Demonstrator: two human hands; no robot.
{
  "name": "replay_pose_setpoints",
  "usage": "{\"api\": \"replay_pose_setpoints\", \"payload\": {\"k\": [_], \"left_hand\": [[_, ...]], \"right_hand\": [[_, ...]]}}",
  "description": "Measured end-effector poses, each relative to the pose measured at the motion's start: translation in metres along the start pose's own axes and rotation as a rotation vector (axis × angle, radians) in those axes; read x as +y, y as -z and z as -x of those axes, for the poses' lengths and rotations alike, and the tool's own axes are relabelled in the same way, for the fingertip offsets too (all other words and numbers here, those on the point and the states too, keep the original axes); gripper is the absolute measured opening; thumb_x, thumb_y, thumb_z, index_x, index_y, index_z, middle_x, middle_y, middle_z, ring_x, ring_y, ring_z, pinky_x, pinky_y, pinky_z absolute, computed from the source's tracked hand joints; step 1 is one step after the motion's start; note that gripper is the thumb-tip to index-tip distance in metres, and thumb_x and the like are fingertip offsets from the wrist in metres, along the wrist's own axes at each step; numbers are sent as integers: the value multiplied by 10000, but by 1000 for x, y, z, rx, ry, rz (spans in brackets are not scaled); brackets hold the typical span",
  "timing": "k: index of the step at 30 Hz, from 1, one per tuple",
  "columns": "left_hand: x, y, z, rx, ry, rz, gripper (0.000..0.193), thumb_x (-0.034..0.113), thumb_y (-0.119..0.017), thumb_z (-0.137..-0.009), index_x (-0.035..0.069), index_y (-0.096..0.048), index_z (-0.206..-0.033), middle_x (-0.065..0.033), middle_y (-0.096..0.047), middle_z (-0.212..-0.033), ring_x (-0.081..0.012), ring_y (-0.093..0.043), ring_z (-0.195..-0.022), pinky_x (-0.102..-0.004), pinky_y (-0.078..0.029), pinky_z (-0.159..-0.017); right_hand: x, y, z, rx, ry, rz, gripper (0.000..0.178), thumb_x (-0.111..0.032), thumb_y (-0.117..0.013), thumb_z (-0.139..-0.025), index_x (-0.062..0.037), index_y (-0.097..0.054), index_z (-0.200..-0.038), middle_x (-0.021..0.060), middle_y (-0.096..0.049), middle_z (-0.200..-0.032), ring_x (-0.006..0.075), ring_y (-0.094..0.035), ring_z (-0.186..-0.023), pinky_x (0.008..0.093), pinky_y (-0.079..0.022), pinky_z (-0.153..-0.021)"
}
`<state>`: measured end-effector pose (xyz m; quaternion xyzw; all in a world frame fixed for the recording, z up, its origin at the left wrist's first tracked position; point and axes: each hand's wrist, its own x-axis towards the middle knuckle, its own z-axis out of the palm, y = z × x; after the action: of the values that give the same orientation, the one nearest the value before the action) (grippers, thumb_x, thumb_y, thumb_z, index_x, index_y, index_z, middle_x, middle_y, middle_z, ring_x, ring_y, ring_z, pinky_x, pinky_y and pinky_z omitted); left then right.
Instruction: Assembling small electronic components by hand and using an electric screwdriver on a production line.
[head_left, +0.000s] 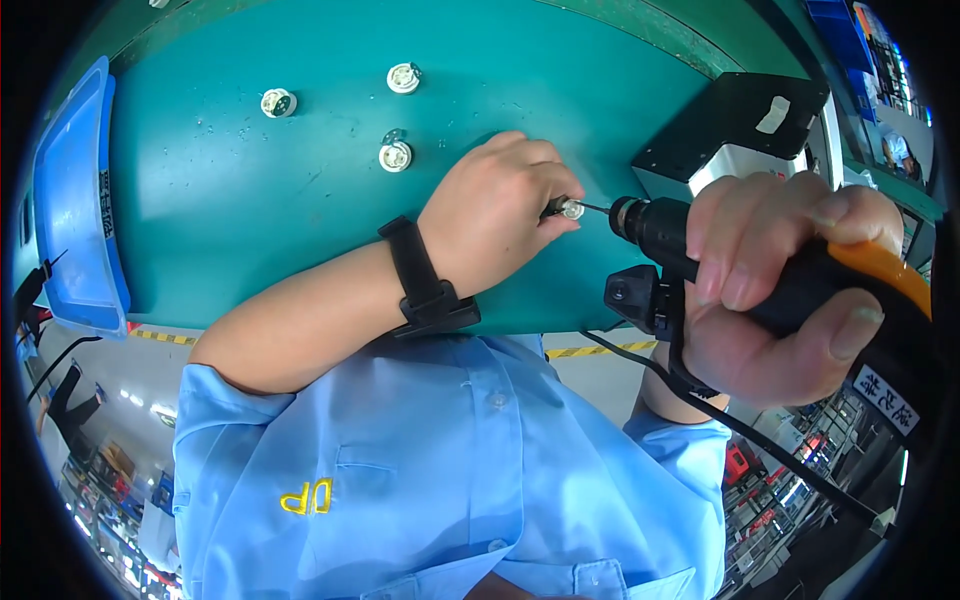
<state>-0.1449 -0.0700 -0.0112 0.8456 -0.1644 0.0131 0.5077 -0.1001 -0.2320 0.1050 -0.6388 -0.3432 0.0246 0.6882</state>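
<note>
My left hand (500,200), with a black strap at its wrist, is closed around a small part with a white round end (572,209); the fingers hide most of it. An electric screwdriver (660,232), black with an orange section, lies in my right hand (770,270), whose fingers wrap round its body. Its thin bit points left at the white end and reaches it or nearly so; actual contact is too small to tell. Beyond my left hand, three round white parts stand apart on the green mat: one nearer (396,155), one farther back (404,78), one to the left (279,102).
A blue plastic bin (120,265) stands at the table's left edge. At the back right is a black and silver box (735,115), close to the screwdriver. A small black camera (635,293) sits at my right wrist, and a black cable (770,455) runs below that hand.
</note>
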Motion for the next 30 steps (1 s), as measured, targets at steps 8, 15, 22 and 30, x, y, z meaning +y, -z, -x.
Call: {"api": "replay_pose_setpoints", "payload": {"k": [8,15,22,30], "left_hand": [[3,1,1,-6,23,1,155,104,-772,-714,61,-695,-841,-56,-628,-844,-261,-576,-834,-363,-492,-784],[-1,-2,3,25,4,-4,150,103,-762,-713,72,-688,-840,-57,-629,-842,-264,-577,-850,-365,-492,-786],[-1,-1,5,4,-43,-43,181,87,-735,-749,83,-683,-923,-66,-638,-877,-273,-587,-863,-369,-495,-785],[13,20,3,-263,240,860,233,86,-630,-914,56,-613,-1145,-86,-626,-1172,-228,-623,-1070,-331,-517,-895]], "right_hand": [[-1,-17,-4,54,-55,132,376,-390,-457,-989,-37,-440,-1121,29,-467,-627,124,-429,-481,292,-381,-497],[-8,-34,-3,100,-49,256,340,-367,-467,-988,-40,-440,-1079,29,-451,-602,125,-414,-460,297,-379,-484],[-12,-30,9,341,76,105,455,-405,-533,-956,-38,-455,-1214,8,-447,-605,114,-409,-470,284,-344,-482],[-53,8,45,278,187,-66,475,-412,-567,-941,-51,-470,-1233,-17,-447,-613,91,-437,-523,252,-325,-520]]}}
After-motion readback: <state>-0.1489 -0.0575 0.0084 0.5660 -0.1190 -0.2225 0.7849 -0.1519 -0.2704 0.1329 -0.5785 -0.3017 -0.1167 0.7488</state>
